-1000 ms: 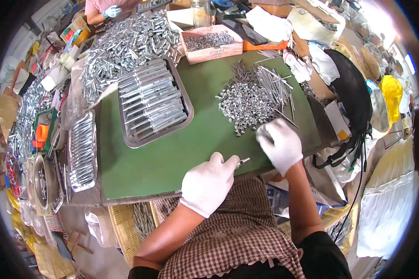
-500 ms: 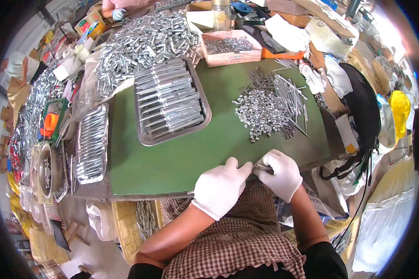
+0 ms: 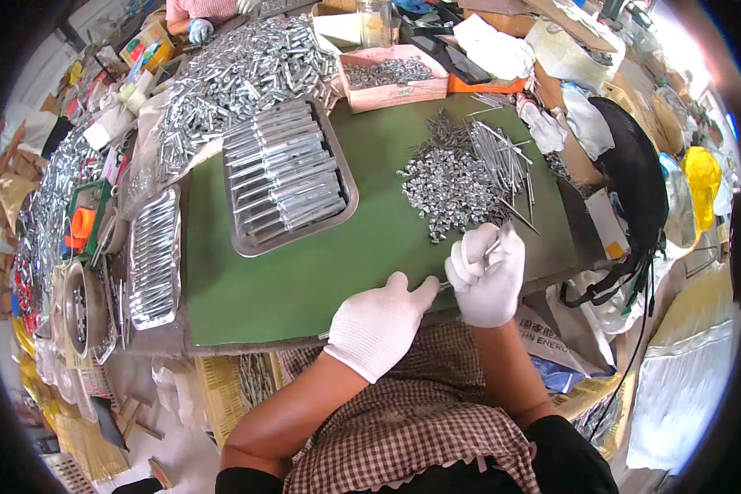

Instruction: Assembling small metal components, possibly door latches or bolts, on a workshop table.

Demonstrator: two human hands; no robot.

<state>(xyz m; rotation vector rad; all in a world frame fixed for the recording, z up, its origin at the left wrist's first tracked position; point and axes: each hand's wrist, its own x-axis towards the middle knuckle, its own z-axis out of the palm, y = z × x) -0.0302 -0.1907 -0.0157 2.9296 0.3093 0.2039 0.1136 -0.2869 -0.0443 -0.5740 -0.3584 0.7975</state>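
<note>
Green covers the table top (image 3: 379,235) in front of us, and lots of things crowd all around it. Closest to us is a brown and white checked apron (image 3: 436,416). Under the table's edge, to the right, we see a pale bag (image 3: 580,354) with dark letters printed on it.

Our left hand (image 3: 384,325) wears a white glove and sits at the near edge of the table. Its fingers are closed around a thin metal rod (image 3: 445,286). One end pokes out just past the fingertips, toward the other hand, and a bit shows on the far left side too. The middle is hidden by the glove. Our right hand (image 3: 487,276), also in a white glove, is up with its fingers curled. We cannot tell if they pinch something.

Near the right fingertips is a pile of small shiny metal bits (image 3: 449,193). Long thin pins (image 3: 506,165) lie beside it. To the left, a metal tray (image 3: 350,193) holds rows of silver rods (image 3: 284,169).

Farther back, a pink box (image 3: 395,96) full of little metal pieces has colored print on its side. Left of it is a big heap of metal tubes (image 3: 243,78). Farthest away, we see another person's gloved hand (image 3: 200,31).
</note>
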